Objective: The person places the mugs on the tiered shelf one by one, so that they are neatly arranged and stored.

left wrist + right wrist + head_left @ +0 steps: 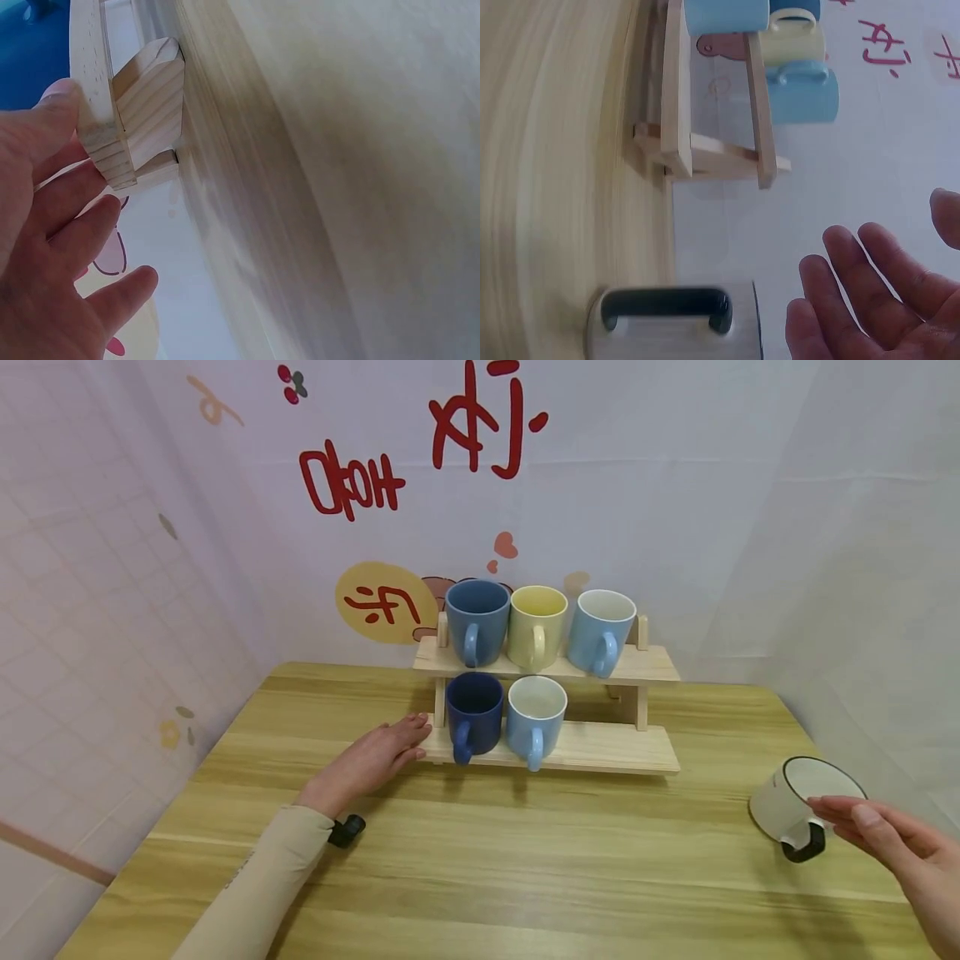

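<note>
A two-tier wooden rack (615, 747) stands on the table and bears several mugs. At the left end of its lower board (94, 90), my left hand (375, 764) holds the board, thumb on one side and fingertips by the end. Over on the right is a white enamel-style mug (780, 802) with a black rim and black handle (667, 301), upright on the table. My right hand (907, 843) hovers beside and above this mug, fingers extended and thumb apart; in the right wrist view nothing lies in its palm.
The upper tier carries a grey-blue mug (487, 631), a yellow mug (525, 639) and a light blue mug (588, 639). Below them stand a dark blue mug (483, 722) and another light blue mug (528, 731). A white printed cloth (675, 527) hangs behind the table (525, 877).
</note>
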`<state>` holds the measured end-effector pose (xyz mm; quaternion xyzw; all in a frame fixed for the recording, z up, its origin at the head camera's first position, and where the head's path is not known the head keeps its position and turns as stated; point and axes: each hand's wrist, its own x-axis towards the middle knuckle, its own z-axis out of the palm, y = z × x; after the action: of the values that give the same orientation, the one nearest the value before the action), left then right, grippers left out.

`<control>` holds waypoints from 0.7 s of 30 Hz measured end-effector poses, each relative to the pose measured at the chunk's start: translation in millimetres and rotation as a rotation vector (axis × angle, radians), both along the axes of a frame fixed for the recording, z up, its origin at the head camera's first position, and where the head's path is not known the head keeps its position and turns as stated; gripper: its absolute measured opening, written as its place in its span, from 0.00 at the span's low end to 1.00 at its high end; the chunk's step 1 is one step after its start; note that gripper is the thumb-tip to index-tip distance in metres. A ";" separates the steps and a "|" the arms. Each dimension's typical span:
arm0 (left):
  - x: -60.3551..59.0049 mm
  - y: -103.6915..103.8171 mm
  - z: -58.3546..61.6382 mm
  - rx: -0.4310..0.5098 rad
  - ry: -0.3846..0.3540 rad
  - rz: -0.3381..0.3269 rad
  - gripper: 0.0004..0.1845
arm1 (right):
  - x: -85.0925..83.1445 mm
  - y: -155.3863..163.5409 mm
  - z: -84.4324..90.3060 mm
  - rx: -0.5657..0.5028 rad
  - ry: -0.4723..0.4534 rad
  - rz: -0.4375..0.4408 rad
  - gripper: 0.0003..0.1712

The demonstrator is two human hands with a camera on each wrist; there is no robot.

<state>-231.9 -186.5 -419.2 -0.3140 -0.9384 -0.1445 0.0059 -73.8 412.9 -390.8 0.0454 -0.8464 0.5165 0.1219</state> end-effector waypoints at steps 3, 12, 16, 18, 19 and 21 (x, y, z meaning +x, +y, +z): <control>0.4 -0.5 0.5 0.002 -0.002 -0.001 0.26 | 1.1 12.8 -8.5 -0.160 0.049 0.058 0.18; 0.2 -0.7 -0.1 0.011 -0.005 0.003 0.26 | 7.0 42.3 -40.4 -0.312 -0.021 0.159 0.24; -0.9 0.4 0.3 0.003 0.003 -0.003 0.26 | 9.2 45.7 -53.8 -0.359 -0.077 0.136 0.24; -0.8 1.1 -0.2 -0.001 0.001 -0.002 0.26 | 9.0 47.0 -58.1 -0.389 -0.105 0.132 0.25; -0.8 1.4 -0.5 -0.004 0.001 0.000 0.26 | 8.4 48.0 -59.6 -0.413 -0.118 0.137 0.25; -0.6 2.0 -1.2 -0.007 0.000 0.001 0.26 | 6.0 49.3 -60.9 -0.425 -0.180 0.111 0.23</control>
<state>-232.6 -184.5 -420.3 -0.3133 -0.9391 -0.1411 0.0046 -67.8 462.3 -451.7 0.0191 -0.7225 0.6907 0.0243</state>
